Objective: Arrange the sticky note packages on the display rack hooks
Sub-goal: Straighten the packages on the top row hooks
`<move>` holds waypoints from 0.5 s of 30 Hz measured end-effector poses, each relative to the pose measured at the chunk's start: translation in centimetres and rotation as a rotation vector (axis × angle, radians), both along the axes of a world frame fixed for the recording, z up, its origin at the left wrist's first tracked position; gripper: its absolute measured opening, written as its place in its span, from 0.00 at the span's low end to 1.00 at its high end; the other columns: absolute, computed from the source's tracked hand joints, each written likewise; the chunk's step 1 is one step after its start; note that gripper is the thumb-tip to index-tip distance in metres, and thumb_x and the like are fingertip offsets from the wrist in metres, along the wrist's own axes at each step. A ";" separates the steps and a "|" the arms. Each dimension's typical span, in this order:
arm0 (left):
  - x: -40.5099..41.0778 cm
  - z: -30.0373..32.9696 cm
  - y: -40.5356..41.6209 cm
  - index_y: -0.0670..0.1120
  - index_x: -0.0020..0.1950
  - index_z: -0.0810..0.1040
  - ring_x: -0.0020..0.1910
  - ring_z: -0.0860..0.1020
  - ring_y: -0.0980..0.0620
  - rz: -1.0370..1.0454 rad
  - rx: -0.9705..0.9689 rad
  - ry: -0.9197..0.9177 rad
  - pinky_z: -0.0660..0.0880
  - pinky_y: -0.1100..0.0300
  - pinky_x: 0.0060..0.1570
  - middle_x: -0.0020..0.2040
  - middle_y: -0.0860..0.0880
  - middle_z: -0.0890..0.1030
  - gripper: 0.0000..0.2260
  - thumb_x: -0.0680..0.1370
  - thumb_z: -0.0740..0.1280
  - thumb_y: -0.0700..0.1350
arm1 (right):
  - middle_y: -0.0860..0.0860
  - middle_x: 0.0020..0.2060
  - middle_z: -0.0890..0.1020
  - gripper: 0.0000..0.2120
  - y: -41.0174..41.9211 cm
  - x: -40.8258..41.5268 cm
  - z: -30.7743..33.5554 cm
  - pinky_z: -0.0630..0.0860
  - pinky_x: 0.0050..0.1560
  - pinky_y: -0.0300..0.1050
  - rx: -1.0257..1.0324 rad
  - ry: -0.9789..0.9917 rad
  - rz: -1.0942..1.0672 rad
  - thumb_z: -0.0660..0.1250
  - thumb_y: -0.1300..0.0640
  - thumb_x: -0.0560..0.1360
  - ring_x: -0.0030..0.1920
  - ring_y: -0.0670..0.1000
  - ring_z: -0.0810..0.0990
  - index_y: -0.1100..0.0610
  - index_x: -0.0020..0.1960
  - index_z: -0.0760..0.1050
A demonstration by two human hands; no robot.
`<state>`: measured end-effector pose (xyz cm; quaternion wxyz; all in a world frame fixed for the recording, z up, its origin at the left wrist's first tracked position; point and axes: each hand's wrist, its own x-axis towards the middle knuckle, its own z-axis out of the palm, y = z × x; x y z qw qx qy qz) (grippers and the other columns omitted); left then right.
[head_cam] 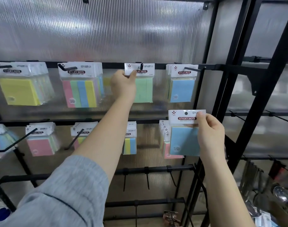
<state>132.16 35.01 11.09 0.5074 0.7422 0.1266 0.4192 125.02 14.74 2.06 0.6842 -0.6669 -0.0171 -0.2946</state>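
Note:
My left hand [123, 83] pinches the white header card of a green sticky note package [143, 90] that hangs on the third hook [141, 66] of the top rail. My right hand [208, 133] holds a blue sticky note package [184, 140] by the right side of its header, off the rack, in front of the second row. Just above it, a hook [191, 69] carries more blue packages [182, 90]. Yellow packages [18, 90] and striped multicolour packages [79, 93] hang further left on the top rail.
The second rail holds pink packages [40, 146], a yellow-blue pack [130, 145] and a pink-bottomed stack [166, 145] behind the held package. Bare hooks [147, 179] stick out from the lower rails. A black rack frame [235, 104] stands at right.

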 end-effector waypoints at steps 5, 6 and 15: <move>-0.1 -0.8 0.2 0.46 0.47 0.71 0.38 0.71 0.51 0.016 -0.006 -0.020 0.67 0.60 0.35 0.44 0.49 0.74 0.12 0.75 0.68 0.52 | 0.45 0.27 0.72 0.18 -0.3 -0.2 1.9 0.61 0.28 0.33 0.012 -0.097 -0.033 0.63 0.51 0.78 0.28 0.40 0.66 0.60 0.34 0.69; -0.5 -1.1 0.3 0.45 0.51 0.72 0.39 0.72 0.51 0.021 0.001 -0.002 0.68 0.60 0.36 0.46 0.49 0.75 0.12 0.76 0.67 0.52 | 0.44 0.26 0.71 0.17 -0.2 -0.2 2.6 0.61 0.26 0.30 0.030 -0.126 -0.042 0.64 0.52 0.78 0.26 0.38 0.65 0.57 0.33 0.69; -4.8 -8.2 0.5 0.49 0.47 0.77 0.38 0.75 0.56 -0.076 0.112 0.297 0.65 0.64 0.33 0.43 0.54 0.78 0.04 0.77 0.63 0.45 | 0.37 0.18 0.69 0.21 0.0 1.5 8.1 0.61 0.27 0.27 0.070 -0.315 -0.059 0.66 0.54 0.77 0.22 0.36 0.67 0.52 0.29 0.62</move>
